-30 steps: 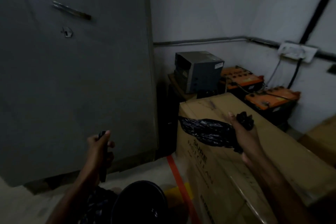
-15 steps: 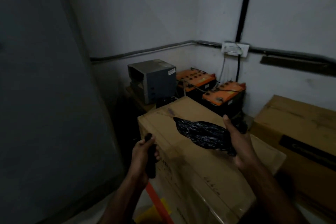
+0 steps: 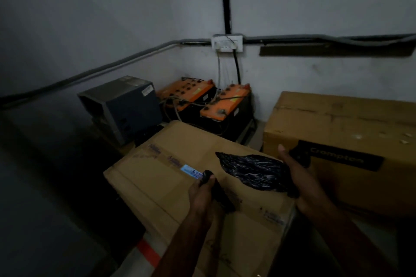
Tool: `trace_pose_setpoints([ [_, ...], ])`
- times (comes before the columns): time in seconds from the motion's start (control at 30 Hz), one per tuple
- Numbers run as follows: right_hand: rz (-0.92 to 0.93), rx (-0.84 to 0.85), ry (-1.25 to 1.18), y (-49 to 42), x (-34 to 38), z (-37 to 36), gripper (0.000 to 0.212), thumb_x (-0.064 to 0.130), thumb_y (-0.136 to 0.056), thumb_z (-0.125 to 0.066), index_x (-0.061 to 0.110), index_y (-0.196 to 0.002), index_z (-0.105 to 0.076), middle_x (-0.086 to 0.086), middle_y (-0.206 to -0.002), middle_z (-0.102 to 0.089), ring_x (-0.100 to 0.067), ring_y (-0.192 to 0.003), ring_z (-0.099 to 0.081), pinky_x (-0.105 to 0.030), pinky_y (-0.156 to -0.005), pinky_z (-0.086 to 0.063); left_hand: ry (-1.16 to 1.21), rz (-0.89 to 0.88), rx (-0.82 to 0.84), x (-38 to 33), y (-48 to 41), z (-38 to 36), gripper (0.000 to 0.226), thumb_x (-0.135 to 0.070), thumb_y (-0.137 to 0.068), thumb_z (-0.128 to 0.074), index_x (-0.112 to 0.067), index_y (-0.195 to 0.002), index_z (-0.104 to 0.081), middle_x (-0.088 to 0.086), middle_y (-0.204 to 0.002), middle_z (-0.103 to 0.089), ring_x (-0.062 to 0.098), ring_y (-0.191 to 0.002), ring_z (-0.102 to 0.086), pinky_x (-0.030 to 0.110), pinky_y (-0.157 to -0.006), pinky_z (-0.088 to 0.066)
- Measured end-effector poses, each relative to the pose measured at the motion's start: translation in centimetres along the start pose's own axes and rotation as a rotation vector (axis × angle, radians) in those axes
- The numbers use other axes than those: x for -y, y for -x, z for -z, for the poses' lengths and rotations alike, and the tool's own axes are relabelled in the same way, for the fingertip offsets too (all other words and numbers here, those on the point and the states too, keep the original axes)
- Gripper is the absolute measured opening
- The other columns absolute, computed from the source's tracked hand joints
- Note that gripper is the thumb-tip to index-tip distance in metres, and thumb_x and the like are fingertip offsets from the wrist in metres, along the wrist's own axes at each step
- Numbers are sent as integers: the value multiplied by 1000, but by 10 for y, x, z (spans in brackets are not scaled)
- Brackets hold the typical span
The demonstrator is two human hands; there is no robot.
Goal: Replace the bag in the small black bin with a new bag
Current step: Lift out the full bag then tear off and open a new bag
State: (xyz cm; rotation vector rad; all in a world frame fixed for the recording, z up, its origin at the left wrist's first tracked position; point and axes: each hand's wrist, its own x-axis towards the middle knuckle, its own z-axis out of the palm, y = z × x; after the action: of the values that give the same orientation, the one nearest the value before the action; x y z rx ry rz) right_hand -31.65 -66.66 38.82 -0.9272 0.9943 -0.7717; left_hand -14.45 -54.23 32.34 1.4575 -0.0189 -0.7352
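In a dim corner, stacked cardboard boxes (image 3: 180,186)

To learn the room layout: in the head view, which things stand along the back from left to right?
Grey metal unit → left orange-topped battery → right orange-topped battery → cardboard box printed Crompton.

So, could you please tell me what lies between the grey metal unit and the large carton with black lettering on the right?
In the head view, two orange-topped batteries with cables stand between the grey unit and the lettered carton.
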Motion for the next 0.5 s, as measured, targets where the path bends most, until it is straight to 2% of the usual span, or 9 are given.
trace_pose_setpoints([
  [0.07, 2, -2, -7, -5, 1, 4, 65, 54, -73, -79, 26, -126, -53, -8, -127, -65, -35, -110, -66, -59, -97, -51, 9, 54, 42, 8, -17, -3, 23, -6, -93, -67, 7, -111, -65, 24, -112, -68, 37, -102, -66, 52, -89, -55],
  [0.17, -10, -7, 2, -14, -7, 10, 87, 57, -66, -82, 22, -139, -48, -9, -129, -65, -34, -107, -68, -59, -94, -54, -109, 47, 63, 18, -32, -3, 7, -2, -90, -68, -1, -97, -66, 23, -107, -69, 35, -96, -67, 47, -85, -56],
  [0.23, -22, -1, -10, -18, -13, 12, 104, 64, -56, -85, 26, -144, -43, -8, -131, -64, -34, -109, -67, -58, -93, -55, -281, -56, 99, 21, -38, 0, 8, -6, -90, -69, -2, -97, -65, 22, -106, -70, 34, -95, -69, 46, -83, -58],
  [0.27, -39, 3, -12, -19, -15, 13, 102, 64, -57, -85, 27, -143, -44, -7, -132, -63, -33, -110, -67, -58, -93, -54, -373, -123, 129, 20, -38, 3, 7, -9, -90, -69, -5, -95, -66, 22, -104, -71, 33, -93, -70, 48, -83, -59],
  [0.3, -36, 24, -4, -18, -15, 12, 89, 61, -63, -84, 27, -137, -50, -7, -131, -64, -33, -110, -67, -58, -94, -54, -456, -193, 157, 21, -42, 6, 5, -13, -90, -70, -10, -91, -66, 18, -101, -72, 30, -92, -71, 48, -84, -59],
  [0.37, -44, 71, 14, -10, -12, 10, 36, 47, -81, -76, 31, -110, -62, -7, -121, -68, -32, -109, -67, -55, -98, -53, -704, -344, 173, 20, -49, 11, 8, -28, -88, -70, -21, -84, -66, 7, -92, -73, 21, -87, -70, 44, -81, -59],
  [0.4, -62, 87, 10, -11, -14, 12, 20, 43, -86, -72, 34, -99, -60, -5, -114, -69, -32, -110, -66, -54, -100, -51, -846, -393, 159, 20, -53, 16, 14, -39, -85, -69, -26, -82, -67, 2, -90, -72, 18, -84, -69, 40, -78, -57],
  [0.47, -76, 110, 24, -4, -15, 8, 23, 44, -87, -71, 33, -102, -57, -2, -114, -65, -33, -117, -62, -56, -105, -47, -1054, -468, 79, 20, -60, 26, 20, -48, -83, -64, -29, -79, -68, 0, -87, -71, 16, -80, -64, 34, -72, -50],
  [0.5, -65, 125, 37, 3, -13, 2, 43, 50, -81, -74, 29, -115, -58, -3, -121, -64, -33, -121, -60, -56, -106, -46, -1029, -457, 32, 18, -56, 30, 22, -45, -84, -64, -25, -81, -72, 1, -87, -72, 17, -78, -63, 33, -72, -49],
])
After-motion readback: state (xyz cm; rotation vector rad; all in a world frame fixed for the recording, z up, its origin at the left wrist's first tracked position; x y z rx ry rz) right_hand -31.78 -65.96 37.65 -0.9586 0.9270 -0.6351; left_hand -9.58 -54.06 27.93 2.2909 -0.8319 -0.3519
